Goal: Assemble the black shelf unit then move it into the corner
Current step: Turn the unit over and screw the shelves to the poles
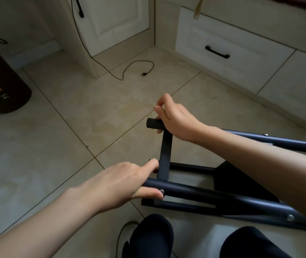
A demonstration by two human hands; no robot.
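Two tube ends of the shelf frame (204, 192) were gripped: near by the left hand (124, 183), far by the right hand (174, 116).

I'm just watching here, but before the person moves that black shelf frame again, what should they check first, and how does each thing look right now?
1. Left hand holds the near tube of the shelf frame: ok, thumb and fingers wrap its end.
2. Right hand holds the far tube end: ok, fingers curl over it.
3. Flat crossbar joins both tubes: cannot tell, the upper joint is hidden under the right hand.
4. Screws tight: cannot tell; one screw head shows by the left thumb.
5. Loose cable on the floor near the cabinet corner: not ok, it lies ahead of the frame.
6. Feet clear of the frame: ok, just apart.
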